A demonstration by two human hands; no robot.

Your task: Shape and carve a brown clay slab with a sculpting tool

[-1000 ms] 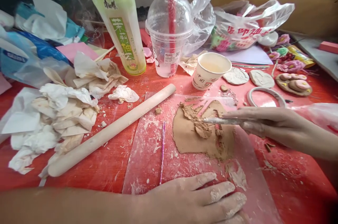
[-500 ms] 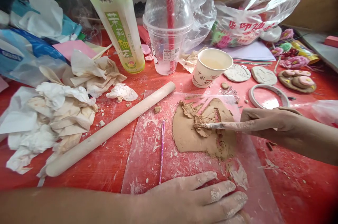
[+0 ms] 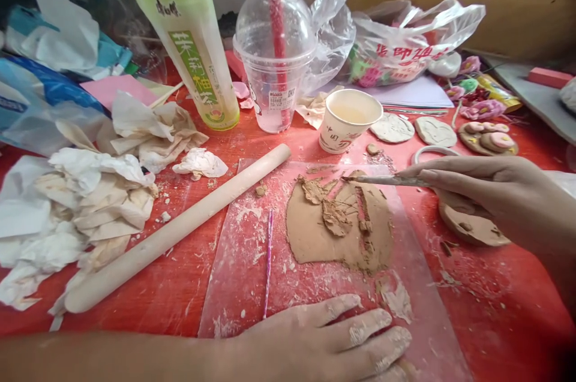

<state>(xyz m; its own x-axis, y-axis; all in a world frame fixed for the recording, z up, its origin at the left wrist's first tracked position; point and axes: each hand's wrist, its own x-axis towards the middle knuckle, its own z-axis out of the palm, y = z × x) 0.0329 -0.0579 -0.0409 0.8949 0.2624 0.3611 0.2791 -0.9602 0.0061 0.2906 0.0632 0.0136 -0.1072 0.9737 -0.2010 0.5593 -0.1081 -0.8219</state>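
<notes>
My right hand point(image 3: 490, 190) is closed in a pinch around a thin clay tool point(image 3: 382, 180), its tip smeared with brown clay. That tip is over the far edge of a flat brown clay slab point(image 3: 310, 235), which has scraped-up clumps and a cut groove on it. Beneath the slab lies a clear plastic sheet point(image 3: 238, 292) dusted with clay. My left hand point(image 3: 315, 340) rests flat on the sheet's near part, fingers spread and caked with dried clay, holding nothing. A round clay piece point(image 3: 477, 231) sits below my right hand, partly covered by it.
A wooden rolling pin point(image 3: 180, 229) lies left of the slab, near a purple stick point(image 3: 269, 262). Behind stand a paper cup point(image 3: 344, 130) of liquid, a lidded plastic cup point(image 3: 274, 70) and a tea bottle point(image 3: 193, 58). Crumpled tissues point(image 3: 99, 190) fill the left side.
The tool tip has lifted off the clump in the slab's middle and moved to its far edge. My right hand has risen, uncovering the round clay piece. My left hand stays flat.
</notes>
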